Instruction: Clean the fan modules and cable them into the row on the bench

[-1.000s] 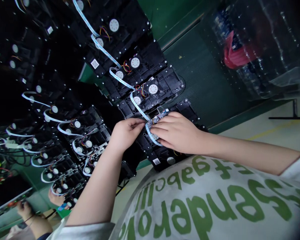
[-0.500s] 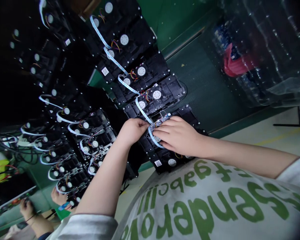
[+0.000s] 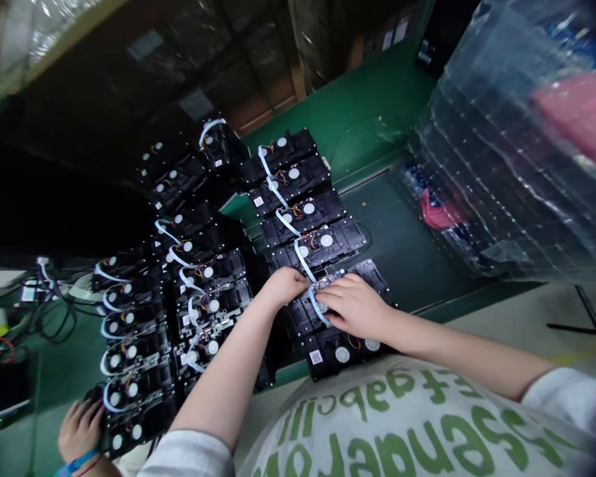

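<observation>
A small narrow circuit board (image 3: 334, 277) lies across a black module (image 3: 371, 273) with screwed corners. My right hand (image 3: 357, 306) reaches over this board, its bent fingers gripping it along the near side. At the board's left end, my left hand (image 3: 289, 287) is closed in a pinch; whatever sits between thumb and finger is hidden. A light-blue flat ribbon cable (image 3: 316, 307) curves from that end down past my right fingertips. Another ribbon cable (image 3: 304, 262) runs from the module behind towards the same spot.
More black modules (image 3: 345, 238) with white gears and cables stand in rows ahead and left. Clear plastic packaging (image 3: 506, 179) with pink bags is at right. A co-worker's hand (image 3: 82, 427) is at lower left, near another row. Loose black cables (image 3: 62, 315) lie at left.
The camera view has tilted up and pulled back, so more of the bench and the cartons behind show. Both my hands stay at the same circuit board.
</observation>
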Tool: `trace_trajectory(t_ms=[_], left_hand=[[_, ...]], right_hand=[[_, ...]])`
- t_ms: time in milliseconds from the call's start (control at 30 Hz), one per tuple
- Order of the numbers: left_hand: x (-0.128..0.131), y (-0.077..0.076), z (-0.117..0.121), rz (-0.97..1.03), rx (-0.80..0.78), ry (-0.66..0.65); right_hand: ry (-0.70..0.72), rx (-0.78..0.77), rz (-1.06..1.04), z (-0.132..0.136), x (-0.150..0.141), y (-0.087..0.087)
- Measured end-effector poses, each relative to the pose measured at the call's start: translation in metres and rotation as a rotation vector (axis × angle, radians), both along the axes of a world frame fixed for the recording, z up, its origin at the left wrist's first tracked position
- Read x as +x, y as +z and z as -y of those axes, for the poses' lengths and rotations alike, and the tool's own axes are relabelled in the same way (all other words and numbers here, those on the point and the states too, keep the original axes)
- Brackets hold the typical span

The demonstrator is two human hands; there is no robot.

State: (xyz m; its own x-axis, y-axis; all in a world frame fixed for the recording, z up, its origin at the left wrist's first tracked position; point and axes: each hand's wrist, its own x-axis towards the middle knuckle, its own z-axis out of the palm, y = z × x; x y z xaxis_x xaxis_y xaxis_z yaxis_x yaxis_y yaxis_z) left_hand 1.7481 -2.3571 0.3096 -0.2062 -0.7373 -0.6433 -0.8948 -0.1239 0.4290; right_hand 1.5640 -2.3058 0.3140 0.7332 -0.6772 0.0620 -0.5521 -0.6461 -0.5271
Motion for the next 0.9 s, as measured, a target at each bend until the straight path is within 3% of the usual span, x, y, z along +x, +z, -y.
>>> trace_trajectory(t_ms=[300, 533, 733, 900], left_hand=[[-0.001, 0.000, 0.006, -0.022, 0.116, 0.012], [0.000, 0.000, 0.009, -0.004, 0.110, -0.061], [-0.004, 0.009, 0.008, 0.046, 0.023, -0.098], [-0.009, 0.014, -0.003, 0.082, -0.196, -0.046]], right_hand=[[0.013, 0.020, 0.017, -0.002, 0.002, 0.002], [0.013, 0.029, 0.029, -0.003, 0.002, 0.003], [0.003, 0.013, 0.016, -0.002, 0.004, 0.004], [0.007, 0.010, 0.003, -0.001, 0.006, 0.008]])
